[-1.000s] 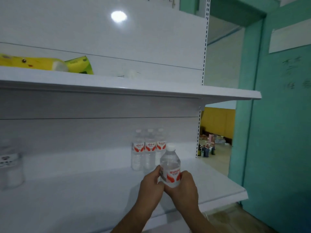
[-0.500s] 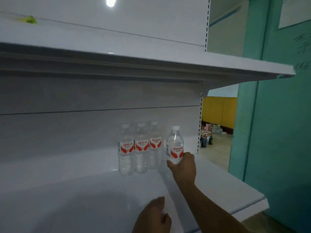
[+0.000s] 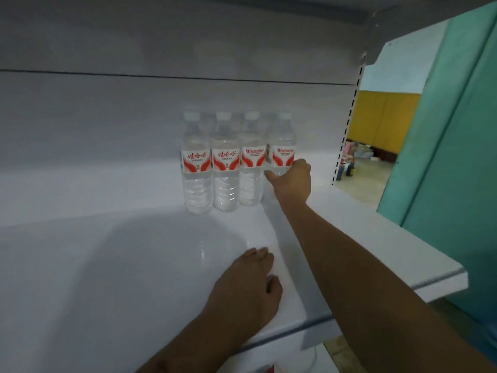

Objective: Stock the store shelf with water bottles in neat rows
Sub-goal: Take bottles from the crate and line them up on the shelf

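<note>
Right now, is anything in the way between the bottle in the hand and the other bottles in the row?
Nothing visible. The right hand holds the fourth bottle low down, already right beside the three bottles at the back of the shelf.

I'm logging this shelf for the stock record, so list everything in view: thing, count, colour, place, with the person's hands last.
water bottles: four, clear with white caps and red-and-white labels, upright in one row at the back of the shelf
shelf: one, white, carrying the bottles
upper shelf: one, white, overhead
wall: one, teal, right of the shelving
far wall: one, yellow, seen past the shelf's right end
small items on the floor: count unclear, mixed colours, blurred, below the yellow wall
left hand: one, resting on the shelf near its front
right hand: one, gripping the rightmost bottle
</note>
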`<state>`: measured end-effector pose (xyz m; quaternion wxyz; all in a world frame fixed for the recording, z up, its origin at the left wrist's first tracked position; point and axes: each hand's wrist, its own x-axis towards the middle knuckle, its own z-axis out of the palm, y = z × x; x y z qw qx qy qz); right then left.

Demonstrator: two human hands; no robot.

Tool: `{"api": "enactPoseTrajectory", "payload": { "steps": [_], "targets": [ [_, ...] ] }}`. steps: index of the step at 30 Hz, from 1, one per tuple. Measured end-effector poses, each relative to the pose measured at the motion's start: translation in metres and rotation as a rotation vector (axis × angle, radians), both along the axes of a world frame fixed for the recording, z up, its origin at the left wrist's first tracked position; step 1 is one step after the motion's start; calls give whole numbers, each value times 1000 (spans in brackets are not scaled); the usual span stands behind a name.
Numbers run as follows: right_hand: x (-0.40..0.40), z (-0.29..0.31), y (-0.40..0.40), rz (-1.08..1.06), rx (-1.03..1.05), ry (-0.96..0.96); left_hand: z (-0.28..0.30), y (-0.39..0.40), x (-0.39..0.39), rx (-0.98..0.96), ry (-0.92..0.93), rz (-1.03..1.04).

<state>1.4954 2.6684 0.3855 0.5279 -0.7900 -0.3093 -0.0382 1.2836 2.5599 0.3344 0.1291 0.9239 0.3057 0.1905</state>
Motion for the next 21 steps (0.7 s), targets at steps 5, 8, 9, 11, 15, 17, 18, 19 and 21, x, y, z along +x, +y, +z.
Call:
{"api": "enactPoseTrajectory", "payload": {
  "steps": [5, 8, 9, 11, 15, 17, 18, 19, 21],
  "targets": [
    [5, -3, 9, -1, 13, -10, 0, -2, 0, 17, -12, 11],
    [6, -6, 13, -12, 16, -27, 3, -4, 1, -19, -4, 15],
    [5, -5, 12, -1, 9, -25, 2, -4, 0, -27, -10, 13],
    [8, -4, 11, 39, -21, -8, 2, -3, 0, -48, -15, 6],
    [18, 4, -9, 189, -164, -68, 3, -4, 1, -79, -27, 7],
    [18, 7, -34, 219, -198, -36, 5, -5, 0, -129, -41, -1],
    [18, 7, -50, 230, -200, -26, 8, -5, 0, -160, -60, 0],
    [16, 8, -70, 236, -206, -22, 10, -6, -2, -182, -77, -2],
    [13, 6, -122, 244, -201, -36, 15, -13, -5, -223, -98, 17]
  ]
}}
